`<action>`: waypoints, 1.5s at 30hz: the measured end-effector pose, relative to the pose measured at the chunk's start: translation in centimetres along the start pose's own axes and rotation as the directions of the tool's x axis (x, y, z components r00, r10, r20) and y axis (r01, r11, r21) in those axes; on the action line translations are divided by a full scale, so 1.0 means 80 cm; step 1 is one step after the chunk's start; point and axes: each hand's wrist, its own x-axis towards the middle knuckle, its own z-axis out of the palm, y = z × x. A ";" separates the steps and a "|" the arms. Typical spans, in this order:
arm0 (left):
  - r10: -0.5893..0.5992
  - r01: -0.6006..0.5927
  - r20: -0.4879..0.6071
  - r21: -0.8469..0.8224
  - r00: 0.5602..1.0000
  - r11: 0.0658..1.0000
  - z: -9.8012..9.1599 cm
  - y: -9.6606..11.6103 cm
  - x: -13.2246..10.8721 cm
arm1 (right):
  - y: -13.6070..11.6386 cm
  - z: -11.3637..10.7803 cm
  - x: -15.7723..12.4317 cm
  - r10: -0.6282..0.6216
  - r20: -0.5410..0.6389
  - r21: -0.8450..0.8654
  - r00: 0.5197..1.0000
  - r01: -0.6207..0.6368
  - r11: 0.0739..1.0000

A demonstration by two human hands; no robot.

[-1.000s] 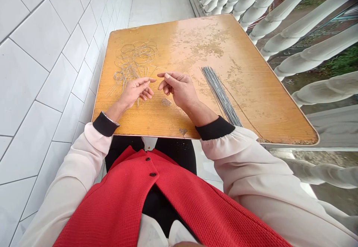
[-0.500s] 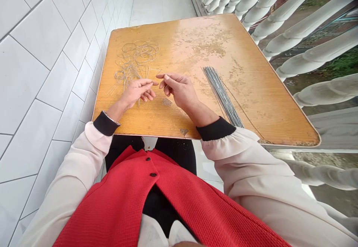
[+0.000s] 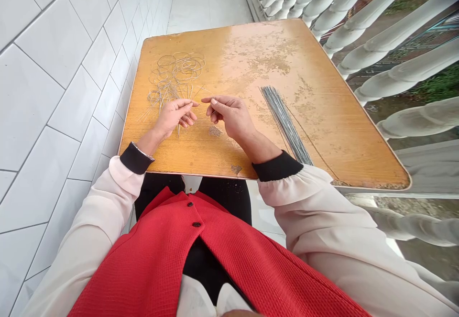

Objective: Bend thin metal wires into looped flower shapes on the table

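My left hand (image 3: 175, 115) and my right hand (image 3: 228, 114) face each other over the near part of the table, fingertips a small gap apart. Each has thumb and forefinger pinched together. A thin wire (image 3: 207, 90) shows just above the fingertips and runs down to my right hand's pinch. Whether the same wire passes into my left fingers is too fine to make out. Beyond my left hand lies a tangle of looped wires (image 3: 179, 68), its straight ends partly hidden behind that hand. Right of my right hand is a bundle of straight grey wires (image 3: 287, 123).
The worn wooden table (image 3: 247, 159) has peeled patches. A single brownish wire (image 3: 311, 142) lies beside the bundle. A white tiled wall (image 3: 64, 78) stands close on the left, and a white balustrade (image 3: 387, 49) runs along the right.
My hands have drawn slightly apart at the fingertips. The thin wire above them has shifted and now slants down toward my right fingers. The tangle and the bundle stay put.
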 end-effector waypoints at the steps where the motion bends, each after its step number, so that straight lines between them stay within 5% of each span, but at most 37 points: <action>1: 0.003 -0.003 -0.024 0.004 1.000 1.000 0.000 0.001 0.000 | 0.000 0.000 0.000 0.010 -0.006 0.004 1.000 -0.010 1.000; 9: -0.006 0.003 -0.123 -0.026 0.992 1.000 0.002 0.003 0.000 | 0.001 0.000 -0.001 0.051 -0.017 0.045 0.999 -0.050 0.998; 14: 0.004 -0.001 -0.053 0.043 0.999 0.999 0.003 0.002 0.002 | 0.000 -0.007 0.007 -0.018 -0.094 -0.069 0.995 0.012 0.998; 19: 0.026 -0.031 0.029 0.185 0.999 0.982 0.007 0.011 -0.001 | -0.016 -0.007 0.019 -0.040 -0.032 -0.140 0.999 0.035 0.989; 24: 0.112 -0.130 0.077 0.290 0.991 0.948 0.008 0.021 -0.024 | -0.034 0.012 0.015 -0.060 -0.033 -0.190 0.998 0.053 0.980; 34: 0.237 -0.259 0.111 0.273 0.965 0.927 0.002 0.007 -0.070 | -0.061 0.035 -0.022 0.111 0.059 -0.120 0.992 -0.103 0.987; 45: 0.239 -0.229 -0.057 0.143 0.969 0.963 0.007 0.007 -0.094 | -0.053 0.035 -0.057 0.037 0.078 0.017 0.996 -0.039 0.999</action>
